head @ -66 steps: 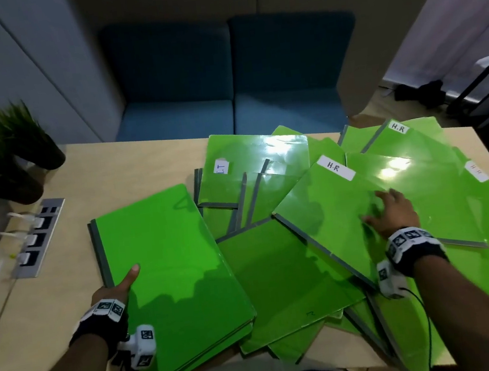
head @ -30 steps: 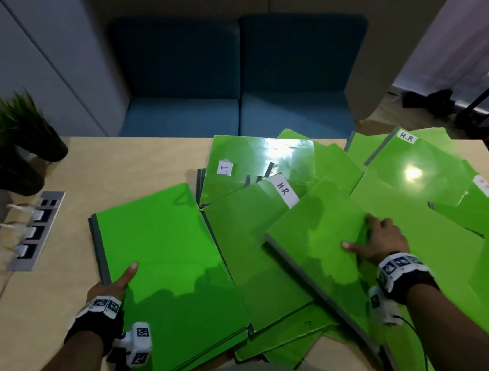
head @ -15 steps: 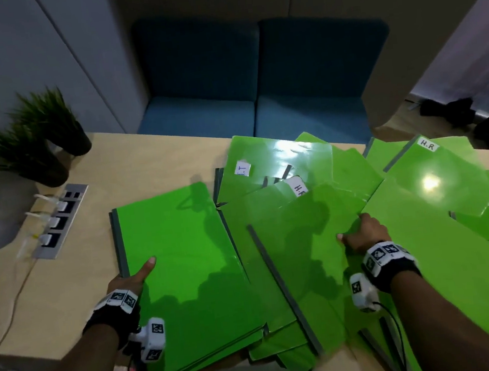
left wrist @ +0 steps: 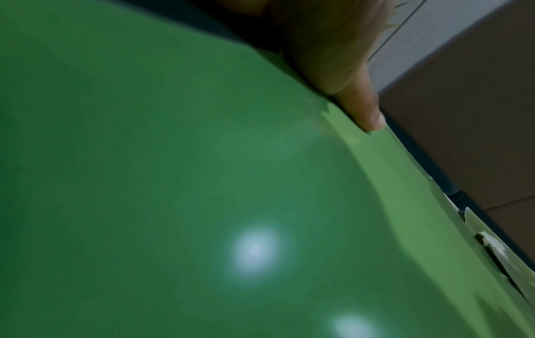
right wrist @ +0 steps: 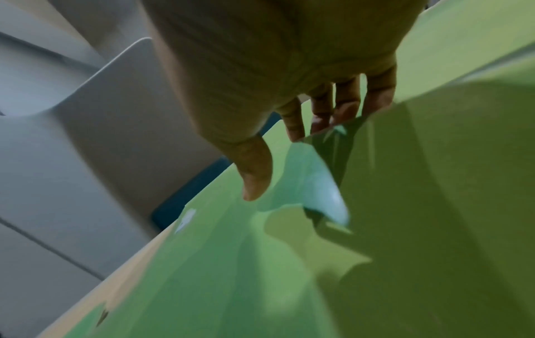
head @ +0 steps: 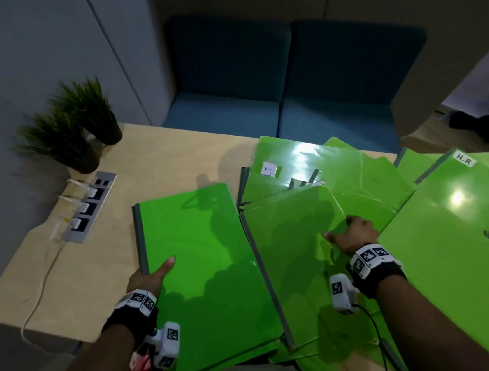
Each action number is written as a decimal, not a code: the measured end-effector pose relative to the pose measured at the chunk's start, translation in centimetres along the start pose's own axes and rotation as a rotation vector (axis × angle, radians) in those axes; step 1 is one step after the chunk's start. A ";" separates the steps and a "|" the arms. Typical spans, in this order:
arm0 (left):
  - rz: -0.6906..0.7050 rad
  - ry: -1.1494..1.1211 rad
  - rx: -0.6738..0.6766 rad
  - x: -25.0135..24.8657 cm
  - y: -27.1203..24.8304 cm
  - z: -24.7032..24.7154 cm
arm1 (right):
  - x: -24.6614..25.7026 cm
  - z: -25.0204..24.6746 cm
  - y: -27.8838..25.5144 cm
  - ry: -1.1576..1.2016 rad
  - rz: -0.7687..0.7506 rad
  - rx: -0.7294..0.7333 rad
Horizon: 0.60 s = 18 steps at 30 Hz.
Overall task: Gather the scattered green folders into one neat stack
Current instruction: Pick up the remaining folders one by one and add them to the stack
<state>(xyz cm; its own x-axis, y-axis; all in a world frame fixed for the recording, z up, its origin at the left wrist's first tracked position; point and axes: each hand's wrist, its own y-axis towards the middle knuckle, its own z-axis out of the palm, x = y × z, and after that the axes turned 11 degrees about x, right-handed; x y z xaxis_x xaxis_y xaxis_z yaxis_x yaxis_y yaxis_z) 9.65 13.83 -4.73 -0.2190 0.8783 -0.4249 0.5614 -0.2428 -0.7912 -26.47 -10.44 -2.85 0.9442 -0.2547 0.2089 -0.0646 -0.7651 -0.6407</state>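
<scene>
Table (head: pixel 157 177): bare wood far and left of the folders; near edge cut off by my arms. Scattered folders (head: pixel 458 252) overlap to the right, running out of frame, so lower ones are mostly hidden. Stack (head: pixel 196 252) lies front-left, long axis running away from me, grey spine on its left. Folder beside it (head: pixel 292 241) lies about parallel, its right edge lifted. My right hand (head: pixel 353 235) has fingers curled under that edge, thumb on top. Left hand (head: pixel 148 278): thumb flat on the stack's corner, other fingers hidden, can't tell.

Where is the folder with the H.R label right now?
In the head view, the H.R folder lies at the table's far right, beyond the right hand, overlapping other green folders.
</scene>
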 end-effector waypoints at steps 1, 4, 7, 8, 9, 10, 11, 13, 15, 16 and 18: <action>0.002 -0.006 0.005 0.0 -0.1 0.0 | 0.1 -0.1 0.2 0.019 -0.008 -0.003; 0.021 -0.021 0.005 0.1 0.0 0.0 | 0.1 -0.7 0.5 0.026 -0.049 -0.002; 0.027 -0.020 0.010 0.3 0.1 0.1 | 0.5 -1.0 0.0 0.136 -0.132 -0.010; 0.029 -0.016 0.010 0.2 0.0 0.1 | 0.7 -1.2 -0.2 0.201 -0.150 -0.001; 0.035 -0.013 0.010 0.2 -0.2 0.1 | 0.8 -1.6 -0.2 0.255 -0.178 0.000; 0.032 -0.012 0.013 0.1 -0.5 0.1 | 1.0 -2.3 -0.6 0.317 -0.201 -0.001; 0.032 -0.015 0.016 0.0 -0.7 0.1 | 1.1 -3.1 -0.4 0.390 -0.244 -0.022; 0.036 -0.026 0.022 0.0 -0.8 0.0 | 1.6 -5.7 -0.6 0.574 -0.300 -0.080; 0.035 -0.036 0.018 0.1 -0.7 -0.1 | 2.1 -8.0 -0.8 0.733 -0.368 -0.105; 0.028 -0.037 0.019 0.1 -0.7 -0.1 | 2.6 -8.7 -1.2 0.776 -0.393 -0.099; 0.038 -0.042 0.027 0.1 -0.9 -0.2 | 3.8 -8.0 -1.4 0.763 -0.383 -0.086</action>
<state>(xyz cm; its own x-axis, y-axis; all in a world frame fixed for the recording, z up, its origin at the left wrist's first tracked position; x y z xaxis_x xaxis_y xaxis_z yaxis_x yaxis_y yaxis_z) 9.25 14.23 -3.99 -0.2317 0.8504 -0.4724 0.5485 -0.2868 -0.7854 -25.40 -15.09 4.79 0.4320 -0.2739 0.8593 0.1613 -0.9139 -0.3725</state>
